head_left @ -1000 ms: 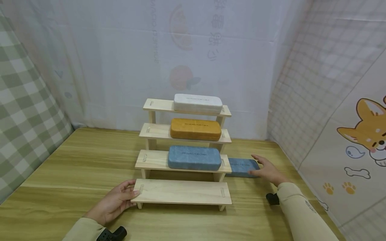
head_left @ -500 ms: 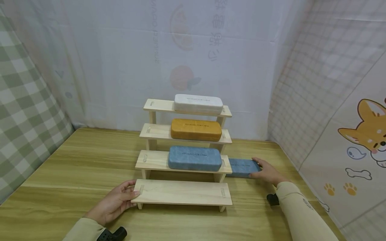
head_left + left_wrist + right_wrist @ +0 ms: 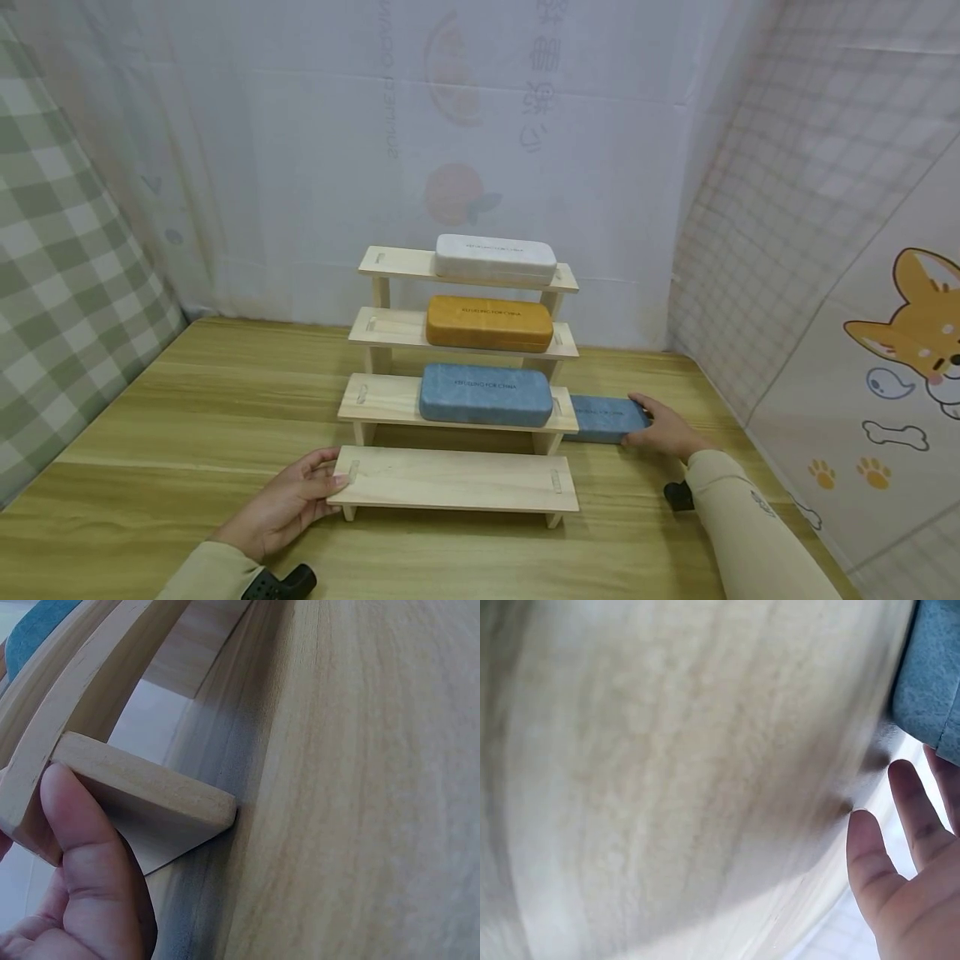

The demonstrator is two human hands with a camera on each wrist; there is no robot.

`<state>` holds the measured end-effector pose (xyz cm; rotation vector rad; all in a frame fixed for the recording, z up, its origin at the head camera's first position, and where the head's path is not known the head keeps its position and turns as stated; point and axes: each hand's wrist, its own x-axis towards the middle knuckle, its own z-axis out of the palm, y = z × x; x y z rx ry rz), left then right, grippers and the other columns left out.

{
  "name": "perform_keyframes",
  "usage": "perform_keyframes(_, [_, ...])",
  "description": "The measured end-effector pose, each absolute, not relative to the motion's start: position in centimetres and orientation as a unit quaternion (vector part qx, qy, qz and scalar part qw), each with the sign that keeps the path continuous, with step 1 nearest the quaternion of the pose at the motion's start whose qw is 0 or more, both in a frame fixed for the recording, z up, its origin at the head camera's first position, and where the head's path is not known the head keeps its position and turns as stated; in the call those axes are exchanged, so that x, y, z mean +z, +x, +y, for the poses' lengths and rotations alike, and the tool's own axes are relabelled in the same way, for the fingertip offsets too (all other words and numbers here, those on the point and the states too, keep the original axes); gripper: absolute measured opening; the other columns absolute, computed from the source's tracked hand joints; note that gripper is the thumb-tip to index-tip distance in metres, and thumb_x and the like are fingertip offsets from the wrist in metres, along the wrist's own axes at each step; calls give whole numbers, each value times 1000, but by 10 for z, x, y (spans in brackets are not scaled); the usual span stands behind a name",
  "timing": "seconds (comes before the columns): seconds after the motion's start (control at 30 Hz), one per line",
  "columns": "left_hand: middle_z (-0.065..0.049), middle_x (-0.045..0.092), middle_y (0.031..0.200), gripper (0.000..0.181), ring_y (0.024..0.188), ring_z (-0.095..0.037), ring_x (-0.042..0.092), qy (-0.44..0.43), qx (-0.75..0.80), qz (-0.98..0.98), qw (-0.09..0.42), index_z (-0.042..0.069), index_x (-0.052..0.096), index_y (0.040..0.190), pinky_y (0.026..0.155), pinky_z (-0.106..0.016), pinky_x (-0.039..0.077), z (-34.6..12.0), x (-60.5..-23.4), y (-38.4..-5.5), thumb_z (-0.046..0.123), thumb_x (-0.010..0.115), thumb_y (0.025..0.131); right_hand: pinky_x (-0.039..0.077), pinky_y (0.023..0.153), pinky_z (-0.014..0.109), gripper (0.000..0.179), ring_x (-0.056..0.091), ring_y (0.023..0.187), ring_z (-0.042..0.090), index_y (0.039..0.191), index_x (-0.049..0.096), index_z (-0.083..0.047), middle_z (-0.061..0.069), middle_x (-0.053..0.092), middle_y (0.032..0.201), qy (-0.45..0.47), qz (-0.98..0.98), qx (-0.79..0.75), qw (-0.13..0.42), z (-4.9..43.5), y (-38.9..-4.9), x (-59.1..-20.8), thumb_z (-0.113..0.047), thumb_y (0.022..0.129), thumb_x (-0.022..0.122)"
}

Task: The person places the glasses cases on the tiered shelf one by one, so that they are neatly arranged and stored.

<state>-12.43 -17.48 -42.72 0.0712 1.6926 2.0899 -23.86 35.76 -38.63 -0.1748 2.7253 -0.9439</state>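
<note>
A light wooden stepped display stand (image 3: 450, 477) stands on the table. My left hand (image 3: 288, 504) grips the left end of its lowest step, and the left wrist view shows a finger against the board's underside beside the stand's leg (image 3: 157, 776). To the stand's right, a blue glasses case (image 3: 603, 418) lies flat on the table, its left end hidden behind the stand. My right hand (image 3: 663, 429) holds its right end between thumb and fingers. In the right wrist view, the case's corner (image 3: 930, 690) meets the fingers, with two fingers lying off it.
On the upper steps sit a white glasses case (image 3: 495, 259), an orange-brown glasses case (image 3: 489, 323) and another blue glasses case (image 3: 485, 394), all toward the right. A pale curtain (image 3: 300, 167) hangs behind the wood-grain table (image 3: 187, 400).
My right hand's fingers have closed in from hovering over the right end of the blue case on the table to holding it. The left hand stays on the stand.
</note>
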Motion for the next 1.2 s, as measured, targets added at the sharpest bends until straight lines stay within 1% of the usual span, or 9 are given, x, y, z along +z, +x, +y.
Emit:
perform_keyframes(0.17, [-4,55,111,76,91,-12,59,25,757,613,224,-12,1,146,76,-27,49,-175,-427,-124,8,55,97,34,101,61,94,27,130,57,147,23,9,40,21,146,-62,936,-325,121,359,-240,-387,-15,76,80])
perform_keyframes(0.57, [-3,56,109,74,91,-13,59,31,757,613,223,-12,3,147,76,-28,49,-176,-428,-124,9,55,97,39,97,56,93,38,125,51,145,31,7,37,30,143,-47,936,-329,118,364,-239,-388,-23,75,83])
perform_keyframes(0.8, [-3,55,110,75,91,-12,58,29,753,618,225,-11,1,147,76,-28,49,-175,-428,-124,9,54,98,38,98,58,92,37,125,51,145,32,8,36,29,144,-38,931,-345,111,366,-233,-386,-27,75,83])
perform_keyframes(1.0, [-4,54,112,74,92,-14,58,24,754,617,223,-10,3,147,77,-30,49,-175,-428,-123,9,54,98,37,99,57,95,37,126,49,146,30,7,36,30,144,-27,928,-358,98,372,-227,-384,-28,75,83])
perform_keyframes(1.2, [-4,54,111,75,91,-13,58,27,756,617,218,-12,2,147,77,-29,49,-175,-428,-124,8,55,97,39,98,57,94,36,127,49,146,29,7,35,30,145,-24,929,-358,89,378,-219,-380,-31,78,81])
